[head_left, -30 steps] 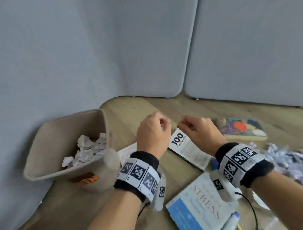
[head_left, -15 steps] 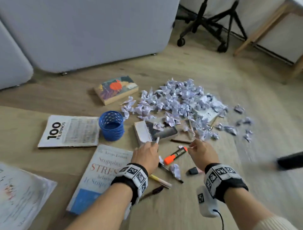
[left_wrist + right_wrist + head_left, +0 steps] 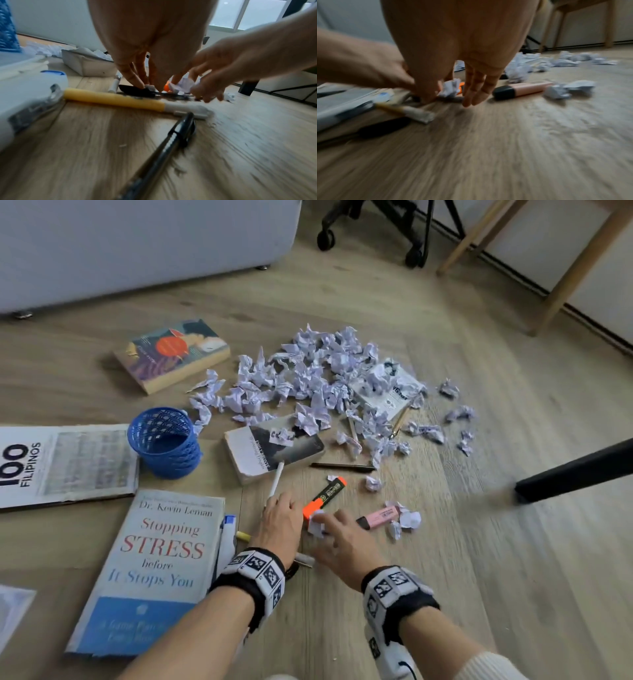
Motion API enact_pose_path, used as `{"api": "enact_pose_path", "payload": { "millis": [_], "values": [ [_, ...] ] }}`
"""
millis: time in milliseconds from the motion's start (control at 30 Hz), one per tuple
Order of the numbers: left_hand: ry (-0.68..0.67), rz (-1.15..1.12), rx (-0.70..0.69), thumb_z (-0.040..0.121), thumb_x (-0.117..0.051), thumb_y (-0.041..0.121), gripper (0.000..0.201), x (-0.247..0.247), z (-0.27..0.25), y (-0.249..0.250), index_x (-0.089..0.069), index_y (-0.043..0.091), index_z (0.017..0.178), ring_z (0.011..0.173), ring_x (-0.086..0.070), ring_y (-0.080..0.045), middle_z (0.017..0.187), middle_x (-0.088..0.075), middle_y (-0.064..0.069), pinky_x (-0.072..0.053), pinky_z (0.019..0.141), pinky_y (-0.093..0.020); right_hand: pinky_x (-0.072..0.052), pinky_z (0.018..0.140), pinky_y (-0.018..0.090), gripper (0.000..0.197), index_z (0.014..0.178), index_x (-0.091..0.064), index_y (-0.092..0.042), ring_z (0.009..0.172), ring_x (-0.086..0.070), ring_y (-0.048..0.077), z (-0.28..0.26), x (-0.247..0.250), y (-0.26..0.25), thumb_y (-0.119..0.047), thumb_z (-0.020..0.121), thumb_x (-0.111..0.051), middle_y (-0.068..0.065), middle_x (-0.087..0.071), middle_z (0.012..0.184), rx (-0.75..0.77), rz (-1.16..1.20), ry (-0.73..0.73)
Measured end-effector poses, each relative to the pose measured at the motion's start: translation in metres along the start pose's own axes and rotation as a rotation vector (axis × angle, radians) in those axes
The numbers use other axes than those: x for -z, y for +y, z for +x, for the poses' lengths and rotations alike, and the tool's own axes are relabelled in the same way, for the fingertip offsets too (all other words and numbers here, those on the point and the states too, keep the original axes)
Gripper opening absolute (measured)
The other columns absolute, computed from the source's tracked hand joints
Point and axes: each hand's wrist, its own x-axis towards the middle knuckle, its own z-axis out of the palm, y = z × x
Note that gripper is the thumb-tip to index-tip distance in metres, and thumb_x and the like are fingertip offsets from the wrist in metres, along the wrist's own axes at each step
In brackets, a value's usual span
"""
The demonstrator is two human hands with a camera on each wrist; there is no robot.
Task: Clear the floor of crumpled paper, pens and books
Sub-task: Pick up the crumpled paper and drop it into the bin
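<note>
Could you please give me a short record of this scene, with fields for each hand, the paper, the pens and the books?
left hand: low over the floor, fingertips on a black pen; grip not clear
right hand: fingers spread around one paper ball, not closed on it
paper: large pile of crumpled paper beyond the hands
pens: orange highlighter, pink highlighter, yellow pen on the floor
books: stress book, novel, grey paperback
cup: blue pen cup, upright

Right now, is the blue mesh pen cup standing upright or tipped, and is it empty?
The blue mesh cup stands upright on the floor, mouth facing up. No pens show inside; its bottom is not fully visible.
</note>
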Motion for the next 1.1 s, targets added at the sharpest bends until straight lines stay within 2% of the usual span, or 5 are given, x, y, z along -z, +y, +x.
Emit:
{"api": "enact_pose_path", "payload": {
  "millis": [267,500,700,833,1100],
  "values": [
    [0.106,-0.147,0.036,0.089,-0.053,0.003,0.014,0.012,0.005,-0.006,-0.062,0.012,0.088,0.090,-0.051,-0.020,0.095,-0.056,-0.001,-0.046,0.083,-0.030,-0.036,0.067,0.027,0.010,0.084,-0.055,-0.011,0.072,-0.047,0.016,0.018,0.022,0.017,-0.015,0.093,-0.053,0.000,-0.054,0.082,-0.206,0.070,0.102],
    [0.117,-0.255,-0.034,0.087,-0.064,0.013,0.002,0.027,-0.005,0.012,-0.063,0.015,0.086,0.080,-0.051,-0.013,0.089,-0.055,0.002,-0.047,0.074,-0.024,-0.040,0.084,0.032,0.023,0.102,-0.051,-0.003,0.097,-0.049,0.026,-0.003,0.061,0.080,-0.026,0.096,-0.048,0.013,-0.050,0.109,-0.644,-0.120,0.147],
    [0.123,-0.275,0.000,0.094,-0.053,0.011,0.008,0.011,0.007,0.016,-0.058,0.016,0.097,0.081,-0.050,-0.011,0.098,-0.048,0.002,-0.051,0.070,-0.024,-0.043,0.078,0.033,0.042,0.112,-0.051,-0.014,0.088,-0.046,0.022,-0.008,0.013,0.104,-0.042,0.088,-0.031,0.006,-0.050,0.105,-0.491,-0.316,0.048],
    [0.074,-0.248,0.049,0.096,-0.052,0.014,0.012,0.021,0.018,0.022,-0.060,0.014,0.104,0.085,-0.050,-0.011,0.103,-0.053,0.002,-0.049,0.075,-0.025,-0.045,0.058,0.035,0.034,0.102,-0.060,-0.003,0.068,-0.050,0.026,-0.010,0.003,0.101,-0.026,0.085,-0.041,0.012,-0.050,0.086,-0.486,-0.254,0.111],
    [-0.278,0.432,-0.365,0.095,-0.045,0.004,0.023,0.135,0.062,-0.007,-0.062,0.018,0.104,0.099,-0.055,-0.021,0.103,-0.055,-0.003,-0.041,0.074,-0.027,-0.041,0.071,0.034,0.033,0.131,-0.044,-0.016,0.084,-0.053,0.028,0.020,0.030,0.129,-0.019,0.098,-0.043,0.014,-0.060,0.108,-0.562,0.048,0.152]
  ]
}}
